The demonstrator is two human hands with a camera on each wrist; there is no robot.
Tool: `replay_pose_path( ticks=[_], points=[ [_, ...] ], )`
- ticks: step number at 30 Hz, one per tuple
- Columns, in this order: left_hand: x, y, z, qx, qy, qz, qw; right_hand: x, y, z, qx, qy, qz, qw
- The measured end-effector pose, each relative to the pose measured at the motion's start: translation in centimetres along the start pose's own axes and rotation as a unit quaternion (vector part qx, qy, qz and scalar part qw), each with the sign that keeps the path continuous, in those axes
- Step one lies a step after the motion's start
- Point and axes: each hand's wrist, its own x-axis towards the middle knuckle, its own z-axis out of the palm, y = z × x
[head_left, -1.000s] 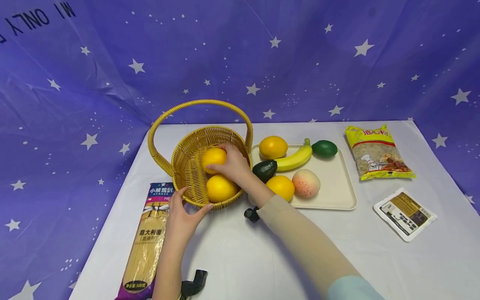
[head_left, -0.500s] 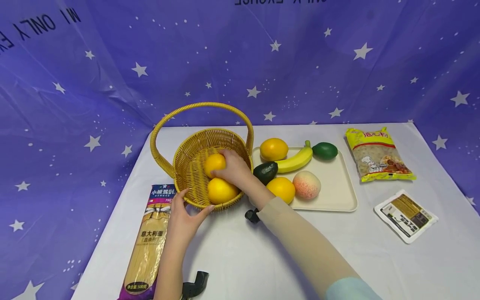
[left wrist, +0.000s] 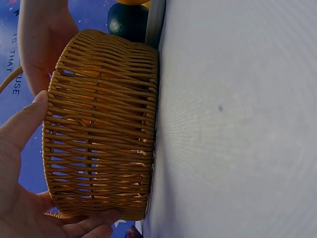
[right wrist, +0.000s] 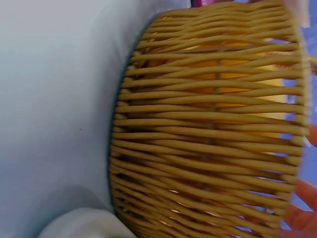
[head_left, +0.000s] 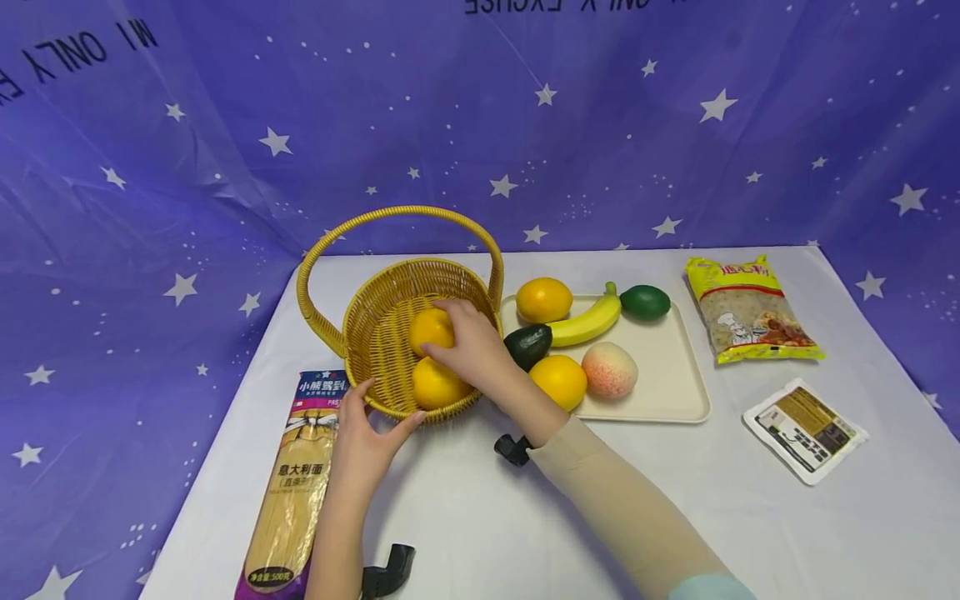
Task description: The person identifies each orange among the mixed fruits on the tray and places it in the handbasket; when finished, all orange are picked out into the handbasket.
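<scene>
A woven yellow-brown basket (head_left: 386,350) with a tall arched handle stands on the table at the centre left. Inside it my right hand (head_left: 480,354) holds an orange (head_left: 429,332), thumb on the near side and fingers over the back. A second orange (head_left: 435,385) lies against the basket's near wall, just below the held one. My left hand (head_left: 365,446) grips the front left of the basket. In the left wrist view its thumb lies on the rim of the basket (left wrist: 99,134), with the fingers round the side. Wicker (right wrist: 208,124) fills most of the right wrist view.
Right of the basket, a cream tray (head_left: 667,379) bears oranges, a banana (head_left: 588,322), a peach (head_left: 610,370) and dark green fruits. A spaghetti pack (head_left: 294,492) lies at left. A yellow pasta bag (head_left: 750,310) and a white packet (head_left: 806,431) lie at right.
My right hand has moved slightly to the right and down inside the basket with the orange. The left hand keeps its grip on the basket.
</scene>
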Motion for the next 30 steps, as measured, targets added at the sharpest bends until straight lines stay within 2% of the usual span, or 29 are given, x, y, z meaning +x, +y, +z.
replay_pose_path(
  ticks=[3,8,13,23,30],
  points=[
    [0.0,0.0,0.0,-0.003,0.002,0.000,1.0000,-1.0,-0.3,-0.8,0.009,0.007,-0.020,1.000],
    [0.0,0.0,0.1,-0.003,-0.002,-0.003,1.0000,-3.0,-0.2,-2.0,-0.009,0.018,-0.042,0.999],
    [0.0,0.1,0.1,-0.003,-0.006,-0.002,1.0000,-5.1,0.7,-3.4,0.001,0.035,-0.044,0.998],
    [0.0,0.0,-0.1,-0.005,-0.006,-0.004,1.0000,-8.3,3.8,-6.2,0.082,0.084,0.006,0.993],
    [0.0,-0.1,-0.1,-0.006,-0.006,-0.003,1.0000,-10.5,5.4,-7.5,0.097,0.114,0.054,0.987]
  ],
)
